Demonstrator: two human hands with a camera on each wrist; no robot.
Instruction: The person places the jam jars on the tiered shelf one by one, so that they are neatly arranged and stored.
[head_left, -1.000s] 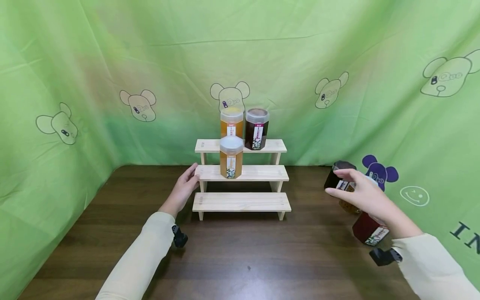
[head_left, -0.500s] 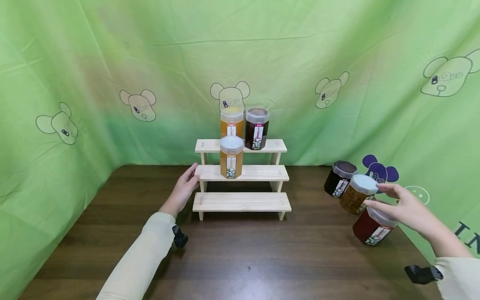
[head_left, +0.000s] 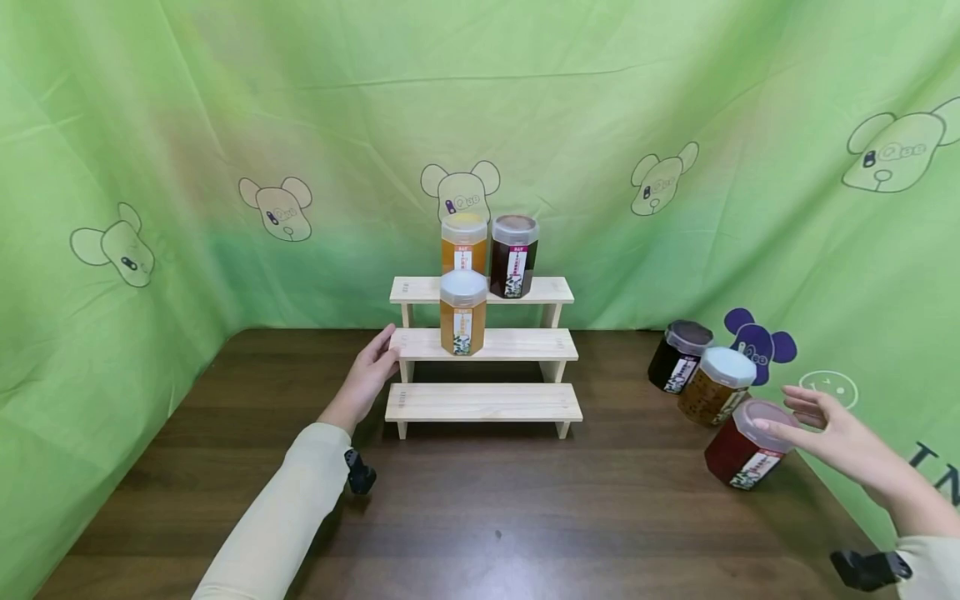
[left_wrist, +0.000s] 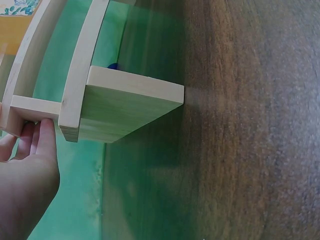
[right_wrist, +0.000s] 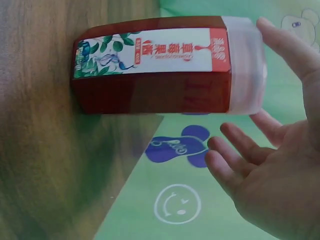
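Observation:
At the left end of the middle step of a three-step wooden stand (head_left: 517, 344), my left hand (head_left: 365, 375) holds the board's end, fingers against its support in the left wrist view. My right hand (head_left: 843, 437) is at the lid of a dark red jam jar (head_left: 746, 446). Its thumb and fingers are spread on either side of the lid, not closed round it; whether the thumb touches cannot be told. The jar stands upright, its white label showing in the right wrist view. Beyond it are a brown speckled jar (head_left: 712, 392) and a black jar (head_left: 675, 358).
On the top step stand an orange jar (head_left: 465, 237) and a dark jar (head_left: 513, 258). An amber jar (head_left: 461, 321) is on the middle step. Green printed cloth (head_left: 337, 125) encloses the back and sides of the brown wooden table (head_left: 450, 517).
My right hand has moved right and nearer, from over the black jar, past the speckled one, to the red jar's lid. My left hand and the stand keep their places.

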